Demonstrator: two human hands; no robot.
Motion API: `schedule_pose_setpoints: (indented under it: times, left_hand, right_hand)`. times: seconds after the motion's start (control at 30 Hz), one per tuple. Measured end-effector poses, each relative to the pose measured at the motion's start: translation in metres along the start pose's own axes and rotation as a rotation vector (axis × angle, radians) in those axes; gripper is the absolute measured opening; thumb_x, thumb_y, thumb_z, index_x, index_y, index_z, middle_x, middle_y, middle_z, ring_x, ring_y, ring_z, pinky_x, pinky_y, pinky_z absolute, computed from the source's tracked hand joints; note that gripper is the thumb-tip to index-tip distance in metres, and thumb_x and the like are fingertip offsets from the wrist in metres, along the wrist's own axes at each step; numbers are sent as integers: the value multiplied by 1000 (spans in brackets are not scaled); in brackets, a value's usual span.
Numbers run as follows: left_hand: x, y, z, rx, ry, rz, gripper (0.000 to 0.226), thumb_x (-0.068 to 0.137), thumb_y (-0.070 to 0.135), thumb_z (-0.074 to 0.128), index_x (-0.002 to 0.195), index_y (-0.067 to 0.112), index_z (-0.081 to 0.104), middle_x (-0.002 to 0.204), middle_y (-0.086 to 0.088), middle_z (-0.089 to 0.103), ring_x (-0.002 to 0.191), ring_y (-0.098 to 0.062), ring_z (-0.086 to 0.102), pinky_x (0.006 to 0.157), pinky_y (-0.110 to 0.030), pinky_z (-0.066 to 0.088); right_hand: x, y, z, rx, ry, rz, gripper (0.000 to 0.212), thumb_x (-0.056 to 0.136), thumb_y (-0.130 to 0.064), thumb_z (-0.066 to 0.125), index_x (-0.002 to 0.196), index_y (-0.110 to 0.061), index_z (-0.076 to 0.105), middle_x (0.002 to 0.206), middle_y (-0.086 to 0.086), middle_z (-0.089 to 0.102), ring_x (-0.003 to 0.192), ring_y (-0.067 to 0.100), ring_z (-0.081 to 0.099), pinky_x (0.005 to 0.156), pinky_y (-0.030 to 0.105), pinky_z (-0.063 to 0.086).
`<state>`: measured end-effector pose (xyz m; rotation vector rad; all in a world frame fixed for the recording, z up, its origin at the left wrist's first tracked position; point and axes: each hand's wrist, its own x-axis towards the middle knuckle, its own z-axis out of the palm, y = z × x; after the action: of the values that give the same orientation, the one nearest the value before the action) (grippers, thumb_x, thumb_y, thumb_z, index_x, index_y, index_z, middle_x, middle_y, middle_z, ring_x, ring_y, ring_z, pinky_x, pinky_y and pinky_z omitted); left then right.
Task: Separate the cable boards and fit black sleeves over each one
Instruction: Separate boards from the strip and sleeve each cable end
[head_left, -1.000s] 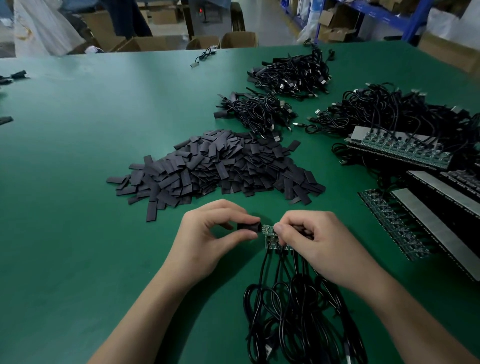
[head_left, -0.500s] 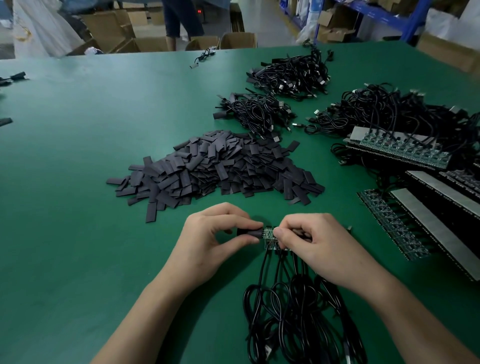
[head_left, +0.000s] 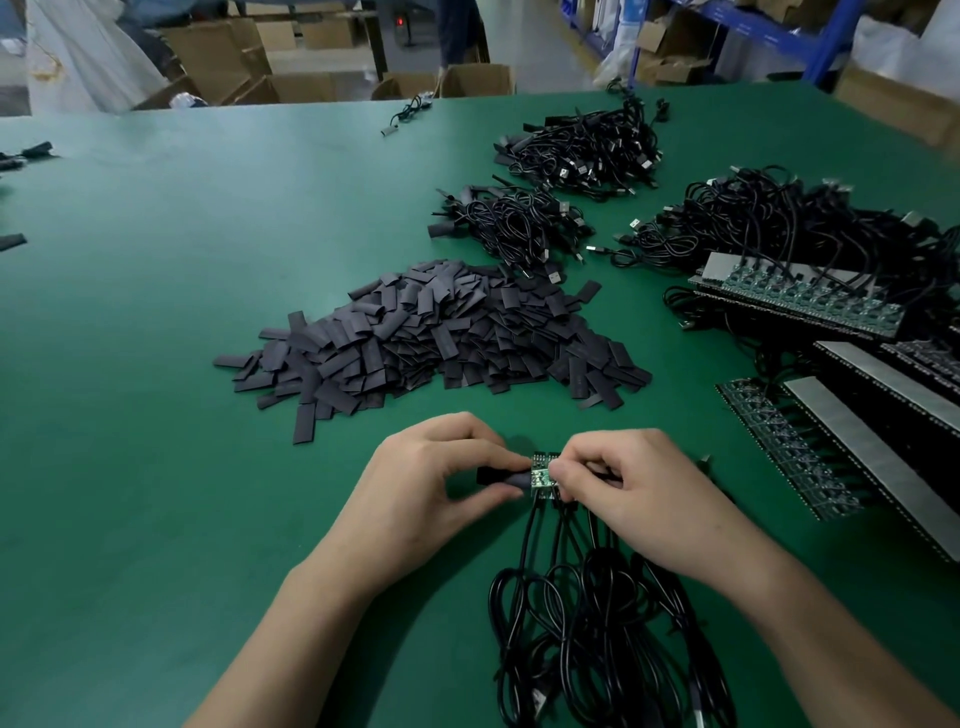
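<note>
Head view. The left hand (head_left: 436, 483) pinches a black sleeve (head_left: 501, 476) between thumb and fingertips; its right end meets a small green cable board (head_left: 542, 477), pinched by the right hand (head_left: 649, 493), low over the green tabletop (head_left: 156, 364). Black cables (head_left: 582, 634) trail from the board toward the viewer. A heap of loose sleeves (head_left: 441, 332) lies beyond the hands; unseparated board strips (head_left: 800, 301) lie to the right.

hands 2: left hand (head_left: 431, 483), right hand (head_left: 660, 499) | sleeve pile (head_left: 441, 338) 1 | cable heaps (head_left: 587, 145) (head_left: 509, 223) (head_left: 779, 223) (head_left: 587, 639) 4
</note>
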<state>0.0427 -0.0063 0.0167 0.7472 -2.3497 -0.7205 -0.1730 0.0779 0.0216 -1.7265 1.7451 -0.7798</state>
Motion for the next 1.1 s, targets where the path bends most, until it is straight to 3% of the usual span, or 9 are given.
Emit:
schedule_pose_setpoints:
  times: [0.17,0.43,0.6,0.73,0.9,1.1]
  left_hand:
    - [0,3,1,-4,25,-9,19,85,29,83,103,25,81,97,16,69,91,-2,67,83,-30,56]
    - [-1,3,7,-21,57,-48,15,87,35,80,101,29,80,95,17,69,89,-6,69,79,-35,57]
    - [-1,2,10,-20,44,-7,16,87,33,80,104,31,79,96,17,67,90,-5,68,79,-32,56]
    - [-1,2,9,-29,100,-15,16,88,32,80,104,28,80,97,17,69,90,-6,68,79,-32,56]
    - [0,1,5,-19,176,-18,18,85,21,84,103,22,81,97,14,71,89,-9,69,73,-35,55]
    - [-1,2,8,-33,184,43,17,86,20,82,103,18,81,96,12,70,87,-6,67,73,-24,53]
  right_hand:
    - [-1,-3,-1,58,0,32,30,98,-45,57,73,-30,67,51,-9,45,47,5,34,49,24,34]
    - [-3,-4,2,21,12,25,31,98,-45,56,76,-27,66,52,-9,46,47,6,36,49,24,33]
    - [-2,-4,4,33,23,13,26,98,-47,56,79,-35,68,53,-8,49,47,6,36,49,26,30]
    - [-3,-8,0,95,10,-15,31,91,-62,49,87,-40,70,68,0,63,59,21,56,58,43,47]
    - [-2,-5,-11,135,42,-21,17,96,-43,61,84,-35,70,70,-5,66,61,18,60,58,34,47]
    - [-3,-7,-13,157,19,17,20,96,-36,65,77,-33,72,69,-1,65,59,18,54,54,25,39]
